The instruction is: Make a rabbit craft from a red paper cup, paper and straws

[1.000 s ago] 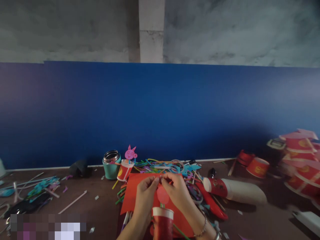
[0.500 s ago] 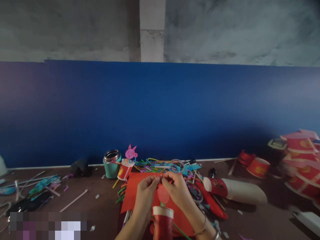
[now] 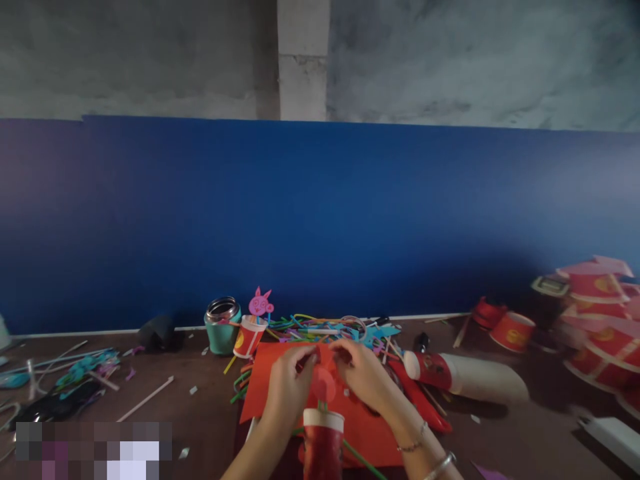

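Note:
A red paper cup (image 3: pixel 324 443) with a white rim stands close in front of me. Green stems rise from it to a round red paper cutout (image 3: pixel 323 385). My left hand (image 3: pixel 293 377) is at the cutout's upper left, thumb and forefinger closed together; whatever lies between them is too small to make out. To the right of the cutout, my right hand (image 3: pixel 357 373) is apart from it, with loosely curled fingers and a gap between thumb and forefinger. Under both hands lies a red paper sheet (image 3: pixel 370 433). A small white scrap (image 3: pixel 346 393) shows beside my right hand.
Behind the sheet is a heap of coloured pipe cleaners (image 3: pixel 325 327). A teal jar (image 3: pixel 221 330) and a cup with a pink animal face (image 3: pixel 260 303) stand at its left. At right are a long white roll (image 3: pixel 487 379), red cups (image 3: pixel 513 332) and a stacked cup model (image 3: pixel 603 333).
My hands, which met above the red cutout, have moved apart. The right one shifted right and its fingers loosened. A small white scrap now shows near the right hand.

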{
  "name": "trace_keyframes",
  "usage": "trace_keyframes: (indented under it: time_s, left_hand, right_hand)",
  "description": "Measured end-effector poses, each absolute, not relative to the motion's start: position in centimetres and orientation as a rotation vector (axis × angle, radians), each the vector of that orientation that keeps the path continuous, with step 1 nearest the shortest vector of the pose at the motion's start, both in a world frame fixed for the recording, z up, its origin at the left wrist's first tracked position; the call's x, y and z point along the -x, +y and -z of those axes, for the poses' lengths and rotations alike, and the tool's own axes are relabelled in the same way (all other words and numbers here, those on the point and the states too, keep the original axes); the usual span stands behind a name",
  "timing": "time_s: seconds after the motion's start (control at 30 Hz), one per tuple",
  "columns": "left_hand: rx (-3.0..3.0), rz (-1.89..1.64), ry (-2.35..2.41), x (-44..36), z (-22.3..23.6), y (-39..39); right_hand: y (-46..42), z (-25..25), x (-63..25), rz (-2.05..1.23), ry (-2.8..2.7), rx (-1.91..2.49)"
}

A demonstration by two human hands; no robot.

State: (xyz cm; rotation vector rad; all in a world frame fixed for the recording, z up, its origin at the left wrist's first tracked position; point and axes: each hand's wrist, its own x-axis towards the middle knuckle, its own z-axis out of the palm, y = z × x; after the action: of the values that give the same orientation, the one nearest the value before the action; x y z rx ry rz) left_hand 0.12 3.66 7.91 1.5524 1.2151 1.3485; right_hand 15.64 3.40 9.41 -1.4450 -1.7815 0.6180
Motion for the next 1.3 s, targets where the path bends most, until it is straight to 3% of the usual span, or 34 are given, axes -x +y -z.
trace_keyframes:
  time_s: [0.13,0.27,0.47,0.77,1.3]
  left_hand:
    - [-1.630,-1.357,1.173,-0.3,-7.4,3.6]
    - [-1.661,-1.332,1.296,-0.2,-6.4,3.8]
    - [-1.823,-0.639,1.616,-0.3,-3.0,4.9]
    - [-1.191,-1.011,1.186,-0.7,-3.7,5.8]
    - [-1.121,-1.092,1.146,-0.6,-4.6,5.2]
  right_hand:
    - [3.7,-9.6,-14.4,-0.959,-1.639,1.211]
    - [4.5,-8.7,-14.8,-0.902,-1.578,1.315]
    - [6.3,-6.1,-16.5,-0.873,-1.476,1.518]
    - [6.5,-5.9,-17.1,-1.106,-1.353,1.545]
    - [5.4,-8.0,-17.0,-1.210,-1.309,1.466]
